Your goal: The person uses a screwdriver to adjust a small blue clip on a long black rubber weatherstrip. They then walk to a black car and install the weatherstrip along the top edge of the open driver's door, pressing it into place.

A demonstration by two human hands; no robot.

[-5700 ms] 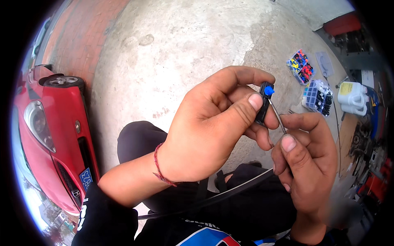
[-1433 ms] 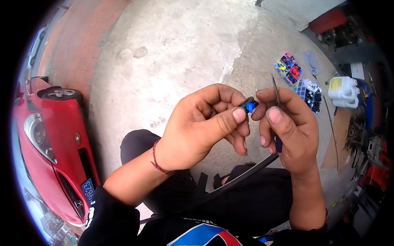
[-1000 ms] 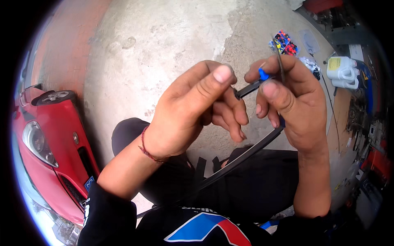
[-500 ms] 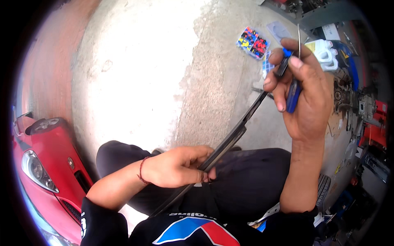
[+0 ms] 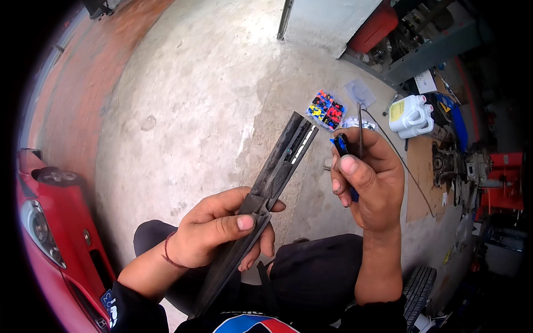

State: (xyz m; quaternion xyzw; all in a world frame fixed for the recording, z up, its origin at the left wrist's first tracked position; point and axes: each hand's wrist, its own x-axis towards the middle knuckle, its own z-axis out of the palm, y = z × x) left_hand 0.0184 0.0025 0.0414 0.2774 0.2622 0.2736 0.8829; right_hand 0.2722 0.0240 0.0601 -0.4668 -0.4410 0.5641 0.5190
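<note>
Black trim strip [image 5: 272, 183] ran through the left hand [image 5: 214, 225], clamped between thumb and fingers, its slotted end jutting past them. From my remote seat I saw the right hand [image 5: 366, 186] pinching a black-and-blue clip [image 5: 341, 145] along with a slim screwdriver [image 5: 360, 133], and judged the step as matching clip to strip, next calling for steady grip and careful alignment; beyond those fingertips lay a box of coloured fasteners [image 5: 320, 123].
</note>
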